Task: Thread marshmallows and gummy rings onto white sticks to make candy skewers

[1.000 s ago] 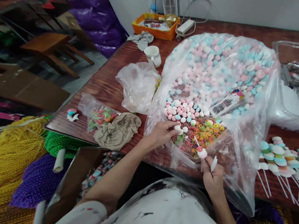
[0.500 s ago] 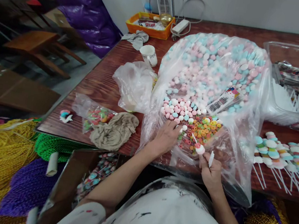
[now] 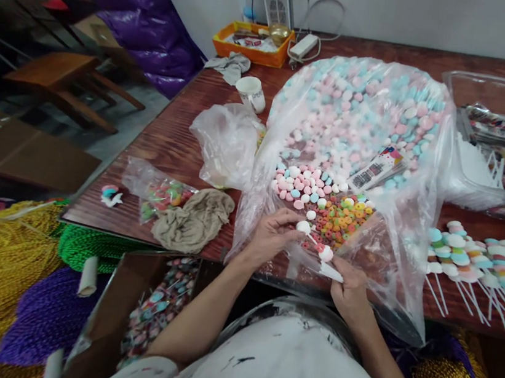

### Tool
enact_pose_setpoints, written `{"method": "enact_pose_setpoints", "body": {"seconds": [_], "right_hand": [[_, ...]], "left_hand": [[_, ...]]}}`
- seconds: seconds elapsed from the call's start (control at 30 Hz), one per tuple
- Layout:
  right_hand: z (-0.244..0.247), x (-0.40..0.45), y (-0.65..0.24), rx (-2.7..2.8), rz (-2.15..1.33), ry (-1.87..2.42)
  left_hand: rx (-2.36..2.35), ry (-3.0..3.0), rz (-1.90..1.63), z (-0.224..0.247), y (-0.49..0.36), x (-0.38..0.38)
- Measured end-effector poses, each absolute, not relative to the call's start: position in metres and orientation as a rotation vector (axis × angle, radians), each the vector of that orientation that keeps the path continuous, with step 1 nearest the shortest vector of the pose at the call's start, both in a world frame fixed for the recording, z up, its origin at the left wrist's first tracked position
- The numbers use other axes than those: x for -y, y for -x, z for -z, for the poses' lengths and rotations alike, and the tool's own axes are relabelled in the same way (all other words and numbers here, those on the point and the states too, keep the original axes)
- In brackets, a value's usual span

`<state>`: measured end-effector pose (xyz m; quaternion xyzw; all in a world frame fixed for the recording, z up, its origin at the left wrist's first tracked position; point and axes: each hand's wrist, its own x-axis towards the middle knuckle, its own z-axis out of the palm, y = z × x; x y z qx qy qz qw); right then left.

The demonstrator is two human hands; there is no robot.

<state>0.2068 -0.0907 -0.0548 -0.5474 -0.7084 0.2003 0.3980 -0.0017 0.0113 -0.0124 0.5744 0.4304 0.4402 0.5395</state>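
Observation:
Over the front of the clear plastic sheet, my left hand (image 3: 271,238) pinches a white marshmallow-like piece (image 3: 304,227). It sits at the tip of a thin white stick whose other end is in my right hand (image 3: 351,287). Farther down the stick are a red ring and a pale pink-white piece (image 3: 326,254). A white strip (image 3: 331,272) juts out by my right fingers; whether it is paper or plastic I cannot tell. Just beyond my hands lie colourful ring-shaped sweets (image 3: 341,218) and loose pink, white and blue pieces (image 3: 302,183).
A large plastic bag (image 3: 362,98) of pastel pieces fills the table's middle, with a printed packet (image 3: 376,168) on it. Finished-looking sweet skewers (image 3: 480,262) lie right, near a clear bin (image 3: 474,199). A rag (image 3: 192,221) and a mug (image 3: 251,94) stand left.
My left hand has come up from the loose pieces with a white one and brought it to the stick's tip. My right hand has shifted slightly left, the stick still in it.

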Motion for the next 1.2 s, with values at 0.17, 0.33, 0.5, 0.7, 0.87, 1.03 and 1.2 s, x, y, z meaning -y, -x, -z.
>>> {"method": "enact_pose_setpoints", "body": {"seconds": [0.17,0.33,0.5,0.7,0.87,1.03,1.2], "right_hand": [[0.055,0.093,-0.207,1.838,-0.462,1.356],[0.051,0.097,-0.207,1.916,-0.397,1.395],[0.041,0.101,-0.204,1.893,-0.471,1.479],[0.041,0.103,-0.2,1.837,-0.508,1.418],[0.043,0.104,-0.199,1.793,-0.485,1.376],[0.04,0.104,-0.2,1.826,-0.527,1.391],[0.039,0.104,-0.198,1.827,-0.557,1.407]], "left_hand": [[-0.983,-1.204,-1.1,0.005,0.006,-0.004],[-1.026,-1.256,-1.174,0.007,0.006,-0.001],[-1.066,-1.423,-1.256,0.008,0.002,0.004],[-1.1,-1.44,-1.306,0.011,0.004,0.006],[-1.08,-1.351,-1.323,0.021,0.007,0.006],[-1.1,-1.411,-1.361,0.023,0.006,0.008],[-1.134,-1.637,-1.439,0.015,0.003,0.012]]}}
